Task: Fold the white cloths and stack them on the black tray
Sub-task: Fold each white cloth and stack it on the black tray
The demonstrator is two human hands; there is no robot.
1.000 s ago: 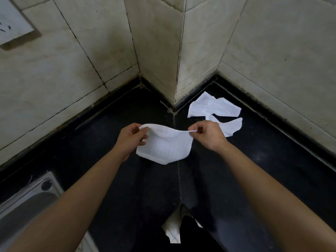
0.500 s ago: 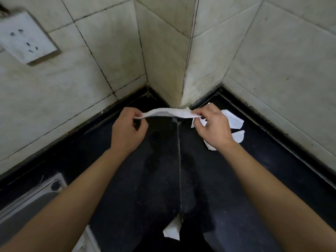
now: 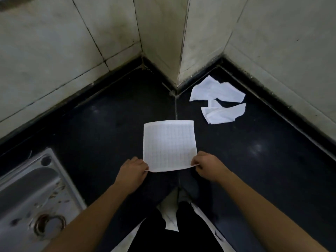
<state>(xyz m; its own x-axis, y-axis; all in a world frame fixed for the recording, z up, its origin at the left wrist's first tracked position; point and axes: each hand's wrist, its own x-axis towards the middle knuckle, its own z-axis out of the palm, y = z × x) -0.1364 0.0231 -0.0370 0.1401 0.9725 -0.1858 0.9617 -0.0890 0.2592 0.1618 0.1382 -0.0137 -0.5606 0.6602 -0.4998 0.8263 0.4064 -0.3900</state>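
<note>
A white cloth (image 3: 169, 144) with a fine grid texture lies spread flat on the black counter (image 3: 101, 128), directly in front of me. My left hand (image 3: 133, 170) pinches its near left corner and my right hand (image 3: 209, 166) pinches its near right corner. Two crumpled white cloths (image 3: 217, 91) (image 3: 224, 113) lie farther back to the right, near the wall corner. A further white cloth piece (image 3: 171, 215) shows at the counter's near edge, partly hidden. I cannot pick out a black tray apart from the dark counter.
A steel sink (image 3: 31, 195) with a drain sits at the lower left. Tiled walls (image 3: 160, 33) close the counter at the back, with a corner jutting toward me. Dark counter surface stretches to the right (image 3: 272, 151).
The cloth was held up and stretched in the air between both hands; it now lies flat on the counter, pulled toward me, both hands still holding its near corners.
</note>
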